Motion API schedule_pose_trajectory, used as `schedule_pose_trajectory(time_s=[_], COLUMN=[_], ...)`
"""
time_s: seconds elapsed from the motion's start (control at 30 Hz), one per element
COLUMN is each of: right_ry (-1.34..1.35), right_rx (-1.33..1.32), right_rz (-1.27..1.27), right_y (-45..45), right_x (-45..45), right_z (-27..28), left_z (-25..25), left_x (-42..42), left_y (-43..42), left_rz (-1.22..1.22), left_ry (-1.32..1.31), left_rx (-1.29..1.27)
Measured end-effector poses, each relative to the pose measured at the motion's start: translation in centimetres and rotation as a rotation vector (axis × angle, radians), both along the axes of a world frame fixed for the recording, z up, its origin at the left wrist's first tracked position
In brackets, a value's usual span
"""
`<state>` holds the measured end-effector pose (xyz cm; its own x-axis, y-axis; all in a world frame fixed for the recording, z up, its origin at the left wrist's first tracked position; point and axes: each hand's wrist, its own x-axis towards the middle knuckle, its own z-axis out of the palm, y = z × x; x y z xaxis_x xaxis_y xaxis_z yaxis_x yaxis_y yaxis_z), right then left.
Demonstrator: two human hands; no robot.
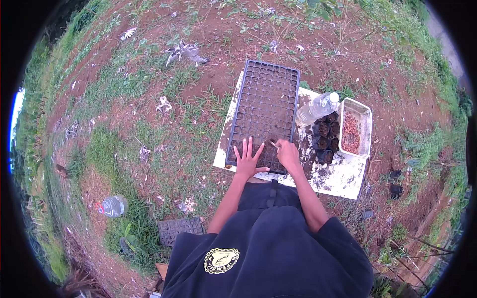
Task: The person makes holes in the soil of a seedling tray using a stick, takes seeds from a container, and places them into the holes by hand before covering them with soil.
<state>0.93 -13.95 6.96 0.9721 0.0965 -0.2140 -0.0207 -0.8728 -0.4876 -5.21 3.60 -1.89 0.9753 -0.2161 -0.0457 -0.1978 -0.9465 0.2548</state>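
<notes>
A black seedling tray [266,94] with many small cells of dark soil lies on a white board [343,175] in front of me. My left hand [247,160] rests flat on the tray's near end, fingers spread and holding nothing. Beside it, my right hand [288,155] is closed over the near right part of the tray. A short, thin, pale stick [273,143] seems to poke out from its fingers toward a soil cell; its other end is hidden in the hand.
Right of the tray are a clear plastic bottle [318,109], several black soil-filled bags [324,141] and a white basket [367,124] holding reddish seeds [351,136]. On the grass at left lie a large bottle [114,206] and another tray [180,230].
</notes>
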Motion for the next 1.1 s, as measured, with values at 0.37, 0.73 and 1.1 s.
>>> schedule_pose_trajectory(time_s=[0.37,0.73,1.1], right_ry=[0.032,0.162,-0.026], right_rx=[-0.2,-0.191,-0.178], right_rz=[0.143,0.113,0.067], right_y=[0.2,0.2,0.0], right_x=[2.9,3.1,1.3], right_z=[0.0,0.3,-2.5], left_z=[-0.4,0.2,-0.1], left_x=[-0.1,-0.1,-0.1], left_y=[0.0,0.0,0.1], left_rz=[0.007,0.004,0.001], left_ry=[-0.069,0.008,-0.052], left_rx=[0.033,-0.016,-0.021])
